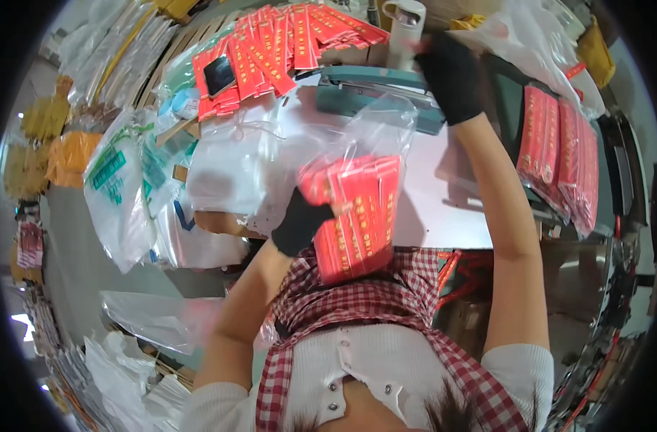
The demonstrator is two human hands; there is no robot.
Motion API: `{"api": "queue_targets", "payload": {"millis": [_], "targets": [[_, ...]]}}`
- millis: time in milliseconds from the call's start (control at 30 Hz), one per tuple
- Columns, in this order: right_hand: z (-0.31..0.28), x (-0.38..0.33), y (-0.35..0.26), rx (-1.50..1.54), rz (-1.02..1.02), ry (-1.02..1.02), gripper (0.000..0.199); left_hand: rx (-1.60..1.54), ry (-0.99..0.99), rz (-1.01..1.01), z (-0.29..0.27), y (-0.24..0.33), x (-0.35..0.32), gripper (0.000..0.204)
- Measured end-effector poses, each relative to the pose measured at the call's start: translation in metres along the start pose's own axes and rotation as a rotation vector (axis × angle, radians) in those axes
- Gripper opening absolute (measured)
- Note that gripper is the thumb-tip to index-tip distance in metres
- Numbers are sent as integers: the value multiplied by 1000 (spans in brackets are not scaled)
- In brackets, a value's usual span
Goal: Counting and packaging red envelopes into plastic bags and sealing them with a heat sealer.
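My left hand (302, 222), in a black fingerless glove, grips a clear plastic bag filled with red packets (361, 223) that bear gold print. The bag's loose top (386, 122) reaches up toward a teal long-armed device (379, 93) that looks like a bag sealer. My right hand (451, 78), gloved the same way, is raised over the right end of that device, beside a white bottle (406, 32). Its fingers are blurred and partly hidden, so I cannot make out whether they hold anything.
Loose red packets (271, 47) are heaped at the back left, with a dark phone (219, 75) on them. Clear plastic bags (228, 169) lie on the table's left. Filled red packs (559, 151) are stacked at the right. A plastic bag (152, 317) hangs low on the left.
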State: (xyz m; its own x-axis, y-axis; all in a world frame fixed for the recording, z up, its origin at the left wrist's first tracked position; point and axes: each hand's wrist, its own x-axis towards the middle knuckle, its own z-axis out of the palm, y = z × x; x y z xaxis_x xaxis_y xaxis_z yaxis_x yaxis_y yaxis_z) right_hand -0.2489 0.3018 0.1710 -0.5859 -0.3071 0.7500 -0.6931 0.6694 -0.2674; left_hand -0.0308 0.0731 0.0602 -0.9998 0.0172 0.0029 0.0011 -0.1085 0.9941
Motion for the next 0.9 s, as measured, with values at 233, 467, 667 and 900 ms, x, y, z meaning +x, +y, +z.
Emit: {"api": "queue_targets", "payload": {"millis": [233,467,667,900], "targets": [[37,-9,67,-259,145,-199,25,-429,-340,-418,24,-47,99,46],[11,6,10,-191,-192,-80,15,-569,-314,-500,1,-67,178,30],[65,-116,96,-174,140,5,28,-467,-221,-492,-3,-49,171,45],[101,-145,85,-106,150,219,54,-906,-190,-424,-44,-93,87,47]]}}
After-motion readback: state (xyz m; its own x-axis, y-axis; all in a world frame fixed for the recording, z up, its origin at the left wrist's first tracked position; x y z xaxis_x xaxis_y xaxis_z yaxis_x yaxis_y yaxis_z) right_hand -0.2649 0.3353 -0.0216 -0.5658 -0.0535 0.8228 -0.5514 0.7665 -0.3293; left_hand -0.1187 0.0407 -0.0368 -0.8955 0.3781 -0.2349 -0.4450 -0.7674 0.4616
